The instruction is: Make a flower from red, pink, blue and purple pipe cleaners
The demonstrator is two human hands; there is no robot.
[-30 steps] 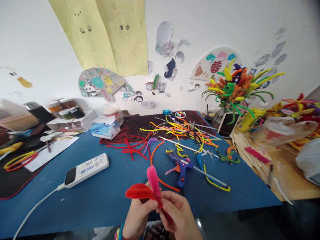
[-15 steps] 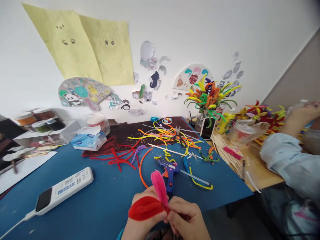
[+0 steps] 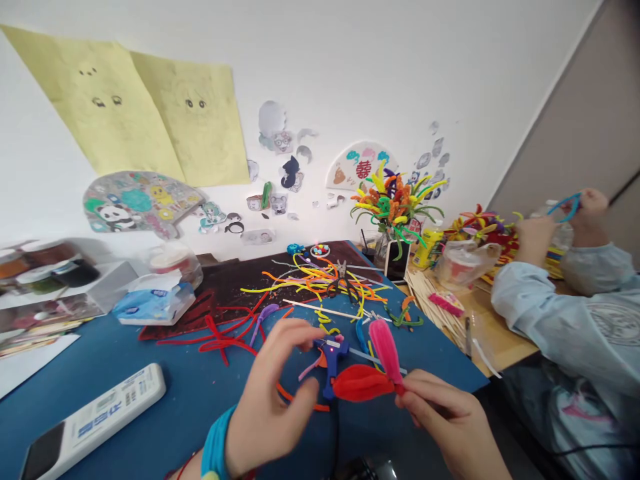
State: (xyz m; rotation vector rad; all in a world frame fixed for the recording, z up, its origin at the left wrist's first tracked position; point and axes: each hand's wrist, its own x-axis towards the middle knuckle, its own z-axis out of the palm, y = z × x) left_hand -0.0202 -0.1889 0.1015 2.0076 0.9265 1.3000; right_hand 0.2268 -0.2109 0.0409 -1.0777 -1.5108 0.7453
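My right hand (image 3: 445, 417) pinches the base of two joined fuzzy petals, a pink one (image 3: 385, 345) pointing up and a red one (image 3: 361, 383) pointing left. My left hand (image 3: 273, 393), with a blue band at the wrist, is off the petals, its thumb and fingers apart and holding nothing. Its fingertips are near a blue glue gun (image 3: 331, 363) lying on the blue table (image 3: 200, 387). A clear glue stick runs out of the gun to the right, partly behind the petals. An orange stem shows behind the left hand.
Red stems (image 3: 215, 337) and a heap of coloured stems with pliers (image 3: 343, 277) lie further back. A white device (image 3: 100, 417) is at the left, tissues (image 3: 153, 300) behind it. At the right, another person's hands hold a blue stem (image 3: 565, 207).
My left hand has let go of the petals and moved up and left, opening. My right hand has carried them to the right. The view has shifted, and the other person's blue stem now shows.
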